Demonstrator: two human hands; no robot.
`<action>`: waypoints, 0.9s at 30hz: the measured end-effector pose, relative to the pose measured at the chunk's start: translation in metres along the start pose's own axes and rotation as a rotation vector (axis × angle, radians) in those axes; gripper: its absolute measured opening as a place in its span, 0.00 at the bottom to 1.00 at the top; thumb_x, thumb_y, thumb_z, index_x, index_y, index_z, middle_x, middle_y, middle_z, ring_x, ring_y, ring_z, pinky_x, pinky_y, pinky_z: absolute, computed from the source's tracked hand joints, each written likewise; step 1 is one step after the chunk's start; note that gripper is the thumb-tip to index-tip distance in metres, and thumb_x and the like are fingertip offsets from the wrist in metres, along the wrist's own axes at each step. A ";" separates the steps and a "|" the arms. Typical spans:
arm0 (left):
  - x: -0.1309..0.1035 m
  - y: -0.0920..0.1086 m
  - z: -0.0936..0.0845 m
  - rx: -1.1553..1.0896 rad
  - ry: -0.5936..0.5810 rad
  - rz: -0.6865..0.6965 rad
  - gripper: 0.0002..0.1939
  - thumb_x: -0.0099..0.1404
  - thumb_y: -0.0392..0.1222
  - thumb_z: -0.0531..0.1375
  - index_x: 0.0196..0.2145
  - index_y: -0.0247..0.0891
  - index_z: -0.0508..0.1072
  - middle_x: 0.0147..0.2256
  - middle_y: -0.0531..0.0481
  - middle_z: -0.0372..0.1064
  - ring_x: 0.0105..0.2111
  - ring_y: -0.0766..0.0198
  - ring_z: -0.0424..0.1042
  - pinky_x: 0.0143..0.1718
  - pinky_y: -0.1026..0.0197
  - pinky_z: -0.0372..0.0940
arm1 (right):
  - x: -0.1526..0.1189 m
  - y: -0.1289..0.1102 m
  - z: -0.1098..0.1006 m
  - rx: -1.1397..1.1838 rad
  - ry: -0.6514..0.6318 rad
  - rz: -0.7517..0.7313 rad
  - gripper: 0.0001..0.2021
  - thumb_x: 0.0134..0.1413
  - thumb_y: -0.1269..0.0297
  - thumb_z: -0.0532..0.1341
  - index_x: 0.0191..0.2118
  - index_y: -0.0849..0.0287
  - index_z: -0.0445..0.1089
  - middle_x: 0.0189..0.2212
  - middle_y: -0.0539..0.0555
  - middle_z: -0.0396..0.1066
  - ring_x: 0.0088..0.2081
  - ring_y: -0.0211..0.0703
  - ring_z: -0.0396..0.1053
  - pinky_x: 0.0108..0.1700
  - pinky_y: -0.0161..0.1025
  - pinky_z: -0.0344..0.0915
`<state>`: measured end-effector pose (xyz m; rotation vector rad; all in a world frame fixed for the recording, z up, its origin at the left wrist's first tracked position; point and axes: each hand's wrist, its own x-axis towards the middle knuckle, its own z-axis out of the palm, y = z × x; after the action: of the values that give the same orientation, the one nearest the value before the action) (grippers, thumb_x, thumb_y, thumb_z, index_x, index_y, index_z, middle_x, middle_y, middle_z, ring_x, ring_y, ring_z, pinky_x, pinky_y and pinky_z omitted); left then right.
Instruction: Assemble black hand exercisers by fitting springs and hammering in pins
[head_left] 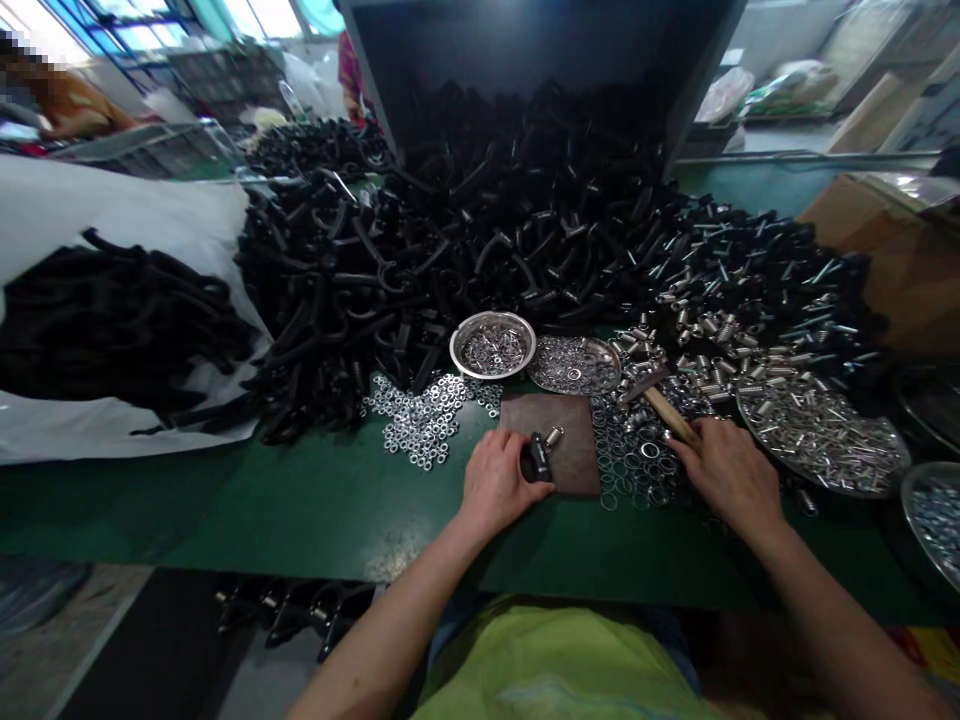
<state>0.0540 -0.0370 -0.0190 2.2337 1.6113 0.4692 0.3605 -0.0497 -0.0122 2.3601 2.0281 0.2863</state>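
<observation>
The black part [540, 457] sits on the brown square block [577, 475], toward its left side, pinched between the thumb and curled fingers of the left hand [493, 478]. A spring [553, 437] lies at the part's far right. The right hand [735, 478] has its fingers wrapped around the wooden handle of a hammer [673, 417]; its head points far and left, above the loose springs and rings, and whether it touches them I cannot tell. Silver nuts [424, 420] are spread left of the block, thin rings [622, 470] right of it. Beyond it stands a metal bowl [455, 350] of small pieces, with a heap of black parts [450, 250] farther off.
</observation>
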 end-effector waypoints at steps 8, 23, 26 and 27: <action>0.000 0.000 0.001 0.002 0.011 0.007 0.30 0.45 0.53 0.69 0.44 0.39 0.69 0.43 0.47 0.65 0.43 0.54 0.64 0.45 0.54 0.61 | 0.004 -0.018 -0.038 0.226 -0.027 0.009 0.19 0.63 0.59 0.45 0.50 0.64 0.64 0.31 0.60 0.72 0.29 0.50 0.70 0.28 0.42 0.60; 0.001 -0.001 0.004 0.021 0.023 -0.012 0.32 0.44 0.55 0.69 0.45 0.39 0.69 0.43 0.47 0.66 0.44 0.54 0.64 0.45 0.54 0.61 | -0.032 -0.079 -0.064 0.770 0.148 -0.350 0.21 0.63 0.66 0.46 0.60 0.54 0.57 0.48 0.56 0.72 0.45 0.45 0.72 0.45 0.42 0.70; 0.001 0.000 0.003 0.027 0.016 -0.016 0.30 0.45 0.55 0.68 0.44 0.39 0.69 0.42 0.47 0.66 0.43 0.54 0.64 0.44 0.54 0.61 | -0.035 -0.077 -0.047 0.621 -0.006 -0.426 0.20 0.62 0.64 0.48 0.58 0.51 0.61 0.44 0.54 0.75 0.40 0.46 0.74 0.40 0.43 0.71; 0.001 0.000 0.003 0.028 0.016 -0.017 0.30 0.45 0.54 0.68 0.43 0.39 0.69 0.42 0.47 0.66 0.43 0.54 0.64 0.44 0.54 0.61 | -0.034 -0.074 -0.040 0.558 -0.038 -0.417 0.20 0.62 0.63 0.48 0.59 0.50 0.60 0.43 0.54 0.75 0.38 0.46 0.74 0.38 0.43 0.71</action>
<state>0.0560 -0.0368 -0.0215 2.2400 1.6537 0.4637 0.2778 -0.0759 0.0131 2.0501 2.7850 -0.3777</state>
